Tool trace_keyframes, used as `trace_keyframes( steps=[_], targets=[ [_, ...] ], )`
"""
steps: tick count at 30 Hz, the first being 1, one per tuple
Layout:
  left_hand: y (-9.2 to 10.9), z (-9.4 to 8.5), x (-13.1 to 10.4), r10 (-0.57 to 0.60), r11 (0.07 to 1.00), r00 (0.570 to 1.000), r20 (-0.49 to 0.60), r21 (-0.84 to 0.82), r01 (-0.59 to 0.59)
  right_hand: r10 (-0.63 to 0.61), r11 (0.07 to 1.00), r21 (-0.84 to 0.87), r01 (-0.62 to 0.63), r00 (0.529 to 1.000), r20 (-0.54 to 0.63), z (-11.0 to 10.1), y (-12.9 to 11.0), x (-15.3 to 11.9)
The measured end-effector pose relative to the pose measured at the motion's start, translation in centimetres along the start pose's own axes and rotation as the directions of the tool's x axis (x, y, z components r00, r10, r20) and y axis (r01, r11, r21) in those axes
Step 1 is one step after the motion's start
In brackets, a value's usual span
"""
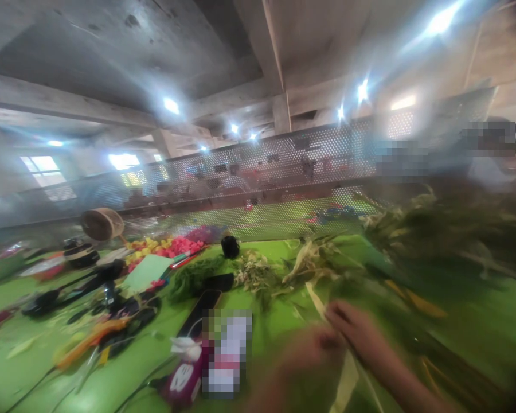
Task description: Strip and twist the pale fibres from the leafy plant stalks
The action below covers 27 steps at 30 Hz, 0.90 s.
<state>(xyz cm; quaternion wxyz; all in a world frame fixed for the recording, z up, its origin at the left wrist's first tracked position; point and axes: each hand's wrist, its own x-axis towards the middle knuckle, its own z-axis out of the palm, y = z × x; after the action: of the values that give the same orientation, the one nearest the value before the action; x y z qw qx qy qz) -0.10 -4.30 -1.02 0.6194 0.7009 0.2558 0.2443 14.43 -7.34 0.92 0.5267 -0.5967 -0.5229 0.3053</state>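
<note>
My left hand (pixel 322 342) and my right hand (pixel 348 321) are close together at the lower right of centre, over the green table (pixel 279 344). Both are blurred by motion, with their fingers drawn in around a pale yellow-green leaf strip (pixel 346 381). One end of the strip points up and left past the fingers, and the other hangs down below the hands. Beyond them lie dried leaf pieces (pixel 307 258) and a small heap of pale scraps (pixel 255 271).
An orange glue gun (pixel 92 341), a phone (pixel 202 310) and a purple box (pixel 184 376) lie at left. Pink flowers (pixel 180 246) are behind, near a perforated divider (pixel 249 206). A leafy bundle (pixel 430 229) is at right. Blurred people show at far right.
</note>
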Motion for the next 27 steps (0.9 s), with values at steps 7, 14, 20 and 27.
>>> trace_keyframes(
  steps=[7, 14, 20, 27],
  targets=[
    [0.1, -0.6, 1.8, -0.040, 0.944, 0.918, -0.396, -0.316, -0.095, -0.023, 1.000, -0.024, 0.020, 0.992, -0.125, -1.7, -0.9, -0.4],
    [-0.4, -1.6, 2.0, 0.034, 0.884, 0.892, -0.451, -0.403, -0.238, -0.036, 0.999, 0.006, 0.036, 0.998, 0.049, 0.3, -0.4, -1.0],
    [-0.1, -0.6, 1.6, 0.057, 0.769, 0.881, -0.469, -0.543, -0.338, -0.164, 0.966, -0.198, 0.164, 0.986, 0.015, 1.2, 0.9, -1.4],
    [0.5, -0.5, 0.9, -0.006, 0.807, 0.902, -0.432, -0.535, -0.250, -0.214, 0.959, -0.172, 0.225, 0.973, 0.082, 1.4, 1.1, -1.7]
  ],
)
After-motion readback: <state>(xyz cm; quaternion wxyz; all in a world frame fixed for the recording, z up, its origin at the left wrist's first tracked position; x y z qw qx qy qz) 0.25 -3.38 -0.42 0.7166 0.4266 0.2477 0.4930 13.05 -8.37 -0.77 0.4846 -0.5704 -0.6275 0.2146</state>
